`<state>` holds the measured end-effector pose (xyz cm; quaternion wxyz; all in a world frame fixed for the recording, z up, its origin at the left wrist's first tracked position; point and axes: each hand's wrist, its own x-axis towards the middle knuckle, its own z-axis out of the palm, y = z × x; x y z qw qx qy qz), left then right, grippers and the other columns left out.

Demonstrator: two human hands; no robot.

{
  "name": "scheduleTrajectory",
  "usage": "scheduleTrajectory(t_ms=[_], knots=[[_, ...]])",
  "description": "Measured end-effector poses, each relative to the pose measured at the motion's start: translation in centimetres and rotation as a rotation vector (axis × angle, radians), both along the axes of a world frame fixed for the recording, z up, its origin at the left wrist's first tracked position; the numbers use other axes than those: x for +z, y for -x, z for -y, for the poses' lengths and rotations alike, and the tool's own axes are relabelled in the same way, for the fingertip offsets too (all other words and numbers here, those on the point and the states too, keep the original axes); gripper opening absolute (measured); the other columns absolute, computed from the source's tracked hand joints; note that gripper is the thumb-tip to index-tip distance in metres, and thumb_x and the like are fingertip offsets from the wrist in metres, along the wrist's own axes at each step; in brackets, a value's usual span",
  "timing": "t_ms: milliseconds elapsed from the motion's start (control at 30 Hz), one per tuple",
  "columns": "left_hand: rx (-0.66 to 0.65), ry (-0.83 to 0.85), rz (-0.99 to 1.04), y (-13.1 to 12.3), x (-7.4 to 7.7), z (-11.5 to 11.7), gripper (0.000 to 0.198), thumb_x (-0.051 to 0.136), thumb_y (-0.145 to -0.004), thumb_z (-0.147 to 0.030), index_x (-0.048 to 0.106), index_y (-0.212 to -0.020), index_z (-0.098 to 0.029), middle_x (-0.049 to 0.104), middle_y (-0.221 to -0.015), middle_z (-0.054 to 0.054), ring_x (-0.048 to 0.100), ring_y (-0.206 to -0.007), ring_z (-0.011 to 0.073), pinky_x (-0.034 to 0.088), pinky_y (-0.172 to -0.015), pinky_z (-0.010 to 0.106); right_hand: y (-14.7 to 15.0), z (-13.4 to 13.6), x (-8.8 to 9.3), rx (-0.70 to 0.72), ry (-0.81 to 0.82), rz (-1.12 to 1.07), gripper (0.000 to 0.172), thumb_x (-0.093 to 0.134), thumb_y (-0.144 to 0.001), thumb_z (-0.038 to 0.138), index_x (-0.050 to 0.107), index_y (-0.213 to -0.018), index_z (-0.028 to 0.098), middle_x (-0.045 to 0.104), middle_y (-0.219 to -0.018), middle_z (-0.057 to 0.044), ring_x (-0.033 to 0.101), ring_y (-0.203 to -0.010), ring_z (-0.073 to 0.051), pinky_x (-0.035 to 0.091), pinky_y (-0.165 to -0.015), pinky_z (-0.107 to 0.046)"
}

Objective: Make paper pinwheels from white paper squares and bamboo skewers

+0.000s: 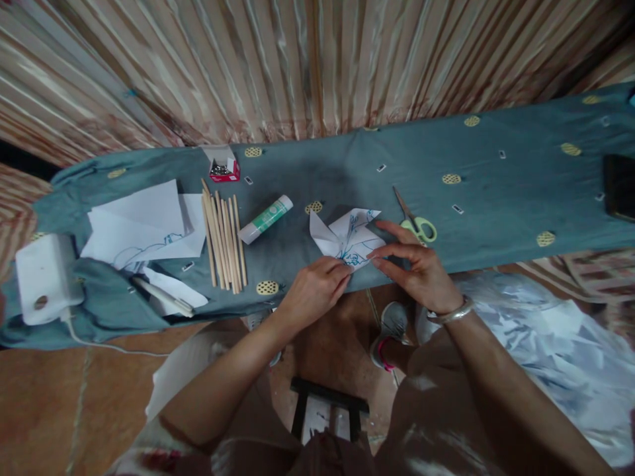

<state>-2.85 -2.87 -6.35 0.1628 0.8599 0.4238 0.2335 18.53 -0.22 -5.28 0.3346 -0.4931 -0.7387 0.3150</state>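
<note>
While the left hand (321,285) pinches its lower edge, a folded white paper pinwheel (346,243) with blue line drawings lies just beyond that hand's fingertips, near the front edge of a teal cloth (421,152) printed with yellow pineapples. The head view shows the left hand closed on the paper, its fingers drawn together with the thumb. The right hand (409,264), loosely curled, touches the right corner of the pinwheel with thumb and finger; whether these press the paper between them cannot be told. The pinwheel thus lies between the two hands and slightly beyond them, its pointed vanes directed away from the person. A silver metal bracelet (451,312) encircles the right wrist.

Just beyond the right hand rest metal scissors (415,219) with pale green loop handles, blades pointing away from the person. Left of the pinwheel, apart from it, a white and green cylindrical glue stick (266,219) lies obliquely. Farther left are a row of slender pale wooden sticks (221,244), an open red and white cardboard box (225,176) of small metallic pieces beyond them, and overlapping white paper sheets (139,218), one bearing blue lines.
</note>
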Motion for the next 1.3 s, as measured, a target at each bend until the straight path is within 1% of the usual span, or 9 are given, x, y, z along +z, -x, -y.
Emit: scheduleTrajectory(t_ms=[100,233,300,400,500,833,933,1100,1300], knots=[[0.013,0.009,0.001,0.0,-0.1,0.2,0.018,0.049,-0.092,-0.020,0.062,-0.103,-0.014,0.068,-0.096,0.007,0.066,-0.090,0.0176,0.056,-0.081,0.031,0.8,-0.3,-0.3,-0.038,0.002,-0.032,0.008,0.065,-0.081,0.030,0.070,-0.080,0.024,0.056,-0.135,-0.006,0.049,-0.128,-0.027,0.034,-0.110,-0.051],[0.039,0.037,0.029,0.1,-0.1,0.4,0.033,0.048,-0.092,-0.020,0.052,-0.124,-0.014,0.067,-0.096,0.007,0.066,-0.087,0.0174,0.056,-0.079,0.032,1.8,-0.7,-0.8,-0.083,-0.053,-0.012,0.006,0.065,-0.079,0.029,0.068,-0.077,0.024,0.057,-0.133,-0.006,0.050,-0.126,-0.028,0.036,-0.108,-0.052],[0.013,0.047,0.054,0.1,-0.2,0.5,0.035,0.047,-0.093,-0.018,0.049,-0.128,-0.016,0.066,-0.099,0.007,0.065,-0.091,0.0171,0.056,-0.081,0.032,2.2,-0.8,-1.2,-0.096,-0.098,0.012,0.005,0.065,-0.078,0.028,0.068,-0.076,0.025,0.058,-0.131,-0.006,0.050,-0.126,-0.028,0.037,-0.107,-0.053],[-0.016,0.050,0.107,0.2,-0.4,0.4,0.027,0.047,-0.093,-0.016,0.057,-0.118,-0.014,0.066,-0.103,0.008,0.064,-0.096,0.0171,0.056,-0.084,0.032,2.7,-0.9,-1.6,-0.110,-0.162,0.054,0.005,0.065,-0.078,0.026,0.068,-0.075,0.025,0.059,-0.129,-0.006,0.049,-0.127,-0.029,0.039,-0.107,-0.054],[-0.004,0.045,0.147,0.1,-0.7,0.4,0.023,0.048,-0.091,-0.015,0.061,-0.110,-0.012,0.066,-0.101,0.009,0.064,-0.095,0.0172,0.056,-0.084,0.032,2.9,-0.8,-1.8,-0.108,-0.210,0.111,0.006,0.064,-0.080,0.023,0.068,-0.076,0.024,0.061,-0.127,-0.007,0.049,-0.127,-0.028,0.040,-0.106,-0.054],[0.020,0.063,0.164,-0.2,-0.7,0.6,0.024,0.049,-0.091,-0.015,0.061,-0.111,-0.011,0.067,-0.097,0.008,0.064,-0.091,0.0167,0.056,-0.084,0.031,2.9,-0.2,-1.7,-0.089,-0.273,0.234,0.011,0.060,-0.084,0.026,0.067,-0.086,0.018,0.060,-0.127,-0.013,0.047,-0.130,-0.030,0.041,-0.107,-0.052],[0.017,0.077,0.183,-0.2,-0.7,0.5,0.026,0.048,-0.091,-0.015,0.060,-0.114,-0.013,0.066,-0.100,0.008,0.064,-0.093,0.0167,0.056,-0.084,0.032,2.9,0.0,-1.6,-0.089,-0.275,0.254,0.012,0.059,-0.085,0.027,0.067,-0.084,0.018,0.059,-0.128,-0.014,0.047,-0.130,-0.031,0.041,-0.107,-0.052],[0.044,0.096,0.238,-0.2,-0.8,0.4,0.023,0.049,-0.090,-0.013,0.063,-0.109,-0.015,0.067,-0.103,0.008,0.065,-0.095,0.0163,0.056,-0.085,0.031,3.0,0.1,-1.3,-0.088,-0.266,0.275,0.014,0.057,-0.086,0.028,0.066,-0.083,0.018,0.060,-0.128,-0.014,0.047,-0.130,-0.031,0.041,-0.107,-0.051],[0.048,0.086,0.242,-0.4,-0.9,0.7,0.023,0.050,-0.089,-0.013,0.063,-0.108,-0.014,0.067,-0.103,0.008,0.066,-0.094,0.0161,0.056,-0.086,0.031,3.0,0.4,-1.2,-0.105,-0.301,0.275,0.013,0.057,-0.086,0.027,0.065,-0.082,0.019,0.061,-0.127,-0.013,0.047,-0.129,-0.030,0.041,-0.107,-0.051]])
